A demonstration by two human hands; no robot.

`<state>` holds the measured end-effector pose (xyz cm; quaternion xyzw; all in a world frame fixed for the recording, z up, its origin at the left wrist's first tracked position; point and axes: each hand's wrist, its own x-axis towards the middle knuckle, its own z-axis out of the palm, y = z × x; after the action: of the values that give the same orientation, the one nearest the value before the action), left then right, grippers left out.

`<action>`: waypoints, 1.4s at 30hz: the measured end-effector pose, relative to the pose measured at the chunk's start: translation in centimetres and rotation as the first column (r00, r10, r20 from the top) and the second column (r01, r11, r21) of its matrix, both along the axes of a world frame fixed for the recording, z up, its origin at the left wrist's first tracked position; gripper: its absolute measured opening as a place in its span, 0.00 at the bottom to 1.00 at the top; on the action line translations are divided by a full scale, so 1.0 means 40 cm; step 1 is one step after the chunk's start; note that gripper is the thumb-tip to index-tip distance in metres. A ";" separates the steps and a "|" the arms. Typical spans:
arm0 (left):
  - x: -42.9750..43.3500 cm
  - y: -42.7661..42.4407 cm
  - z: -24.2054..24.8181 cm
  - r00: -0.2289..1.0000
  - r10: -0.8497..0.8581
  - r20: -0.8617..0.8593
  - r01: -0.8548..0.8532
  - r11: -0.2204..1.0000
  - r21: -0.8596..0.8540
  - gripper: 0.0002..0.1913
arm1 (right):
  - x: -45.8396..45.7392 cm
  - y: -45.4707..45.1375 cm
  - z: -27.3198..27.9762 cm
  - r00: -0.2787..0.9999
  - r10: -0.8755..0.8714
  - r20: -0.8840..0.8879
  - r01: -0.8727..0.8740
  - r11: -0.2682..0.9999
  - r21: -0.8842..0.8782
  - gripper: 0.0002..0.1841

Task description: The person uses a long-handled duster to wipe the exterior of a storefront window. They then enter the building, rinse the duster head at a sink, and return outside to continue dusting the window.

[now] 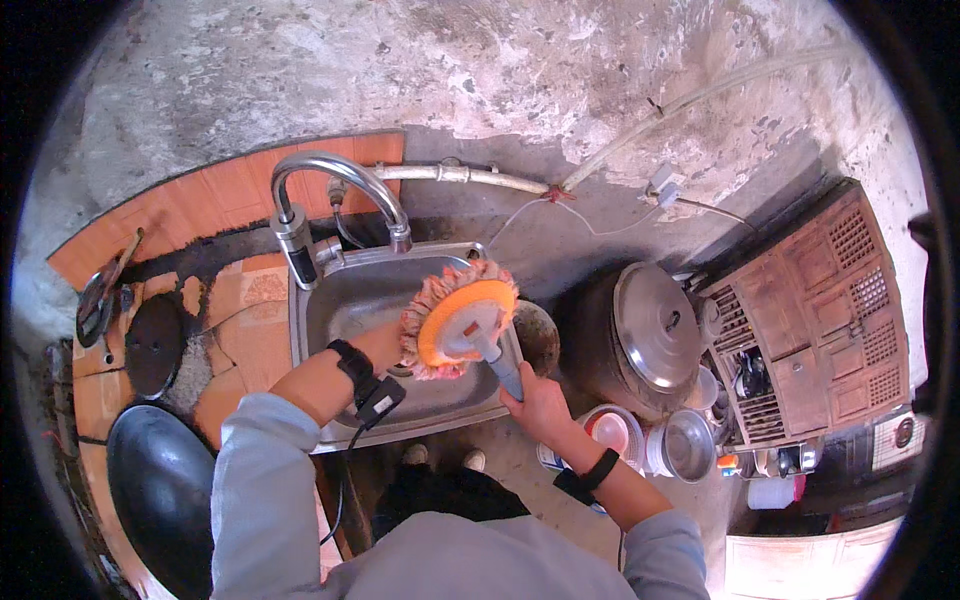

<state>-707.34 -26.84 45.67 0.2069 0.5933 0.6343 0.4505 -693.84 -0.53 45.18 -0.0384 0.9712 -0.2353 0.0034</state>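
A round duster head [469, 319] with an orange rim and pinkish shaggy fringe is tilted over the stainless steel sink [420, 433]. My right hand [541, 403] grips its grey handle, to the right of the basin. My left hand [384, 346] reaches over the basin to the fringe's left edge; its fingers are hidden behind the duster head, so their hold cannot be told. A chrome gooseneck faucet [341, 161] arches over the sink's back left corner.
A black wok [157, 487] and a dark round lid [154, 345] lie on the tiled counter at left. Right of the sink stand a large lidded pot [652, 326], a metal basin [688, 446] and a wooden cabinet [810, 322]. A pipe [465, 174] runs along the wall.
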 end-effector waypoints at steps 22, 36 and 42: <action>-0.052 0.169 -0.203 0.812 0.399 0.426 -0.426 0.904 -0.034 0.22 | -0.056 0.011 -0.020 0.996 0.055 0.071 -0.049 0.994 -0.096 0.21; -0.071 0.086 -0.049 0.476 0.243 0.846 -0.415 0.909 -0.027 0.29 | -0.104 -0.007 0.034 0.998 -0.066 0.006 0.066 0.998 0.007 0.19; -0.091 0.040 -0.067 0.634 -0.252 0.731 -0.205 0.857 0.473 0.34 | -0.091 -0.020 0.015 0.998 -0.058 0.021 0.059 0.998 -0.027 0.20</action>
<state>-710.98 -25.24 42.98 0.0359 0.1475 0.7884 0.5961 -697.47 -1.32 45.77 -0.0076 0.9685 -0.2489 0.0059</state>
